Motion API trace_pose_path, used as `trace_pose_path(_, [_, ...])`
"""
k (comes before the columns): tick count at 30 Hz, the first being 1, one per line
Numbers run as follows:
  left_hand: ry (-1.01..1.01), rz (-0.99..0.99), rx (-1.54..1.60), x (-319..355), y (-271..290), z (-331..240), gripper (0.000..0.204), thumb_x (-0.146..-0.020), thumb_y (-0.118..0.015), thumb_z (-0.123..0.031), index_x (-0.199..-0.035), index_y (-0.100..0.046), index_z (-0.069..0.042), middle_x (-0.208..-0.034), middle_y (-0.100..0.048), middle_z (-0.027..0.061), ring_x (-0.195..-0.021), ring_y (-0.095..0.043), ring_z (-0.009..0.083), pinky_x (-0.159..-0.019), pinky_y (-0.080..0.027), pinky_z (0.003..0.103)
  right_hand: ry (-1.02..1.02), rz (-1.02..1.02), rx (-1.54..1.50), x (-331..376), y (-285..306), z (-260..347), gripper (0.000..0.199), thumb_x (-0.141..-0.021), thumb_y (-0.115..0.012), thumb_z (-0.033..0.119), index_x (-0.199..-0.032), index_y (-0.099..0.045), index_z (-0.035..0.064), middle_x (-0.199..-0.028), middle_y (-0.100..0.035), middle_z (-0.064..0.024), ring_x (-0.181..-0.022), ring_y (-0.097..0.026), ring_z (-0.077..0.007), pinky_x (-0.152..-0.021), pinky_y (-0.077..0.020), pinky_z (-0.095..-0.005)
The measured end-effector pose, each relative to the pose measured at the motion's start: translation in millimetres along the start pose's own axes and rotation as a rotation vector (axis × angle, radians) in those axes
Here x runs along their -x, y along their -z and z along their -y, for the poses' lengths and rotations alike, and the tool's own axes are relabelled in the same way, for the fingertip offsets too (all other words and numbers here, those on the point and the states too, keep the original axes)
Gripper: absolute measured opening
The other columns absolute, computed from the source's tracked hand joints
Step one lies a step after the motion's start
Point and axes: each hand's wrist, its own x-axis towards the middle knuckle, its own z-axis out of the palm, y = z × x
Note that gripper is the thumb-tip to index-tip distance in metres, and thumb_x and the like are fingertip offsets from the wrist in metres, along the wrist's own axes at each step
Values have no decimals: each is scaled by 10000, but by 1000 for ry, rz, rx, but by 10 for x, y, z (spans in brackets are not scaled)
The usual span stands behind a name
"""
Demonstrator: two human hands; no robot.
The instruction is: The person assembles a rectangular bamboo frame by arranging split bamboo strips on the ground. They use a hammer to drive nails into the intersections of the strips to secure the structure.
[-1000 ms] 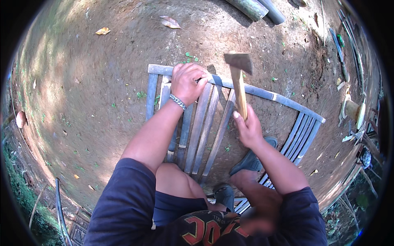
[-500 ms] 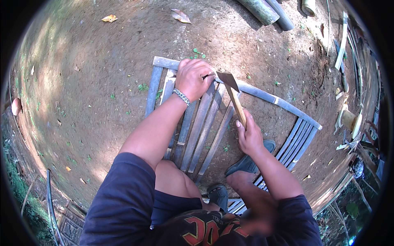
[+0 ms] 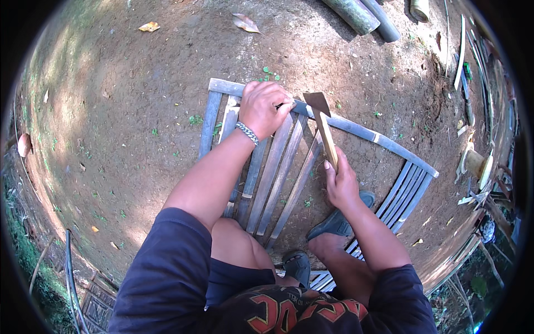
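Observation:
A bamboo slat panel lies on the ground around my feet, its long curved rail [image 3: 356,128] along the far side and several loose-looking slats [image 3: 271,167] running from it toward me. My left hand [image 3: 261,108] rests over that rail, thumb and fingers pinched together at its top edge; what they pinch is too small to name. In my right hand [image 3: 341,182] is a hatchet [image 3: 326,136], gripped low on its wooden handle. Its dark, flat metal head is just above the rail, right of my left fingertips and apart from them.
Narrow slats [image 3: 409,189] sit close together at the panel's right end. My sandalled feet [image 3: 336,220] are inside and beside the panel. Thick bamboo poles [image 3: 356,16] lie at the far side. Split strips and a cut bamboo piece [image 3: 475,163] lie at the right.
The hatchet head has moved right and slightly up, away from my left fingertips. My right hand has shifted slightly right with it. My left hand stays on the rail.

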Motion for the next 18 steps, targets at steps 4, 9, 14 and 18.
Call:
trace_pose_path(4, [13,16,-37,-13,20,-3,105,-759,-801,-152,-769,-698,-136,-909,-709,-1,-969,-663,204,-969,-415,413,75,12,-9,-1,32,43,467,-1022,-584,167,-1465,-464,79,-1324,-633,-250,-1182,-638,-449,-978,-530,-501])
trace_pose_path(9, [4,1,-44,-5,9,0,93,-756,-783,-113,-764,-692,-132,-907,-704,0,-971,-660,211,-965,-416,415,104,10,24,-5,8,30,467,-1015,-592,156,-1461,-475,81,-1334,-632,-240,-1196,-636,-439,-989,-531,-491])
trace_pose_path(14, [5,24,-54,1,34,3,119,-744,-802,-120,-771,-686,-120,-925,-714,15,-963,-665,228,-937,-420,416,83,38,6,-21,9,64,469,-1012,-594,147,-1460,-476,80,-1349,-625,-238,-1200,-636,-434,-997,-531,-487])
trace_pose_path(18, [7,21,-32,-11,28,-11,139,-756,-820,-151,-777,-688,-113,-933,-722,19,-964,-668,230,-925,-422,412,111,-6,10,1,-15,26,462,-1012,-596,150,-1453,-479,74,-1330,-628,-251,-1196,-637,-438,-986,-533,-487])
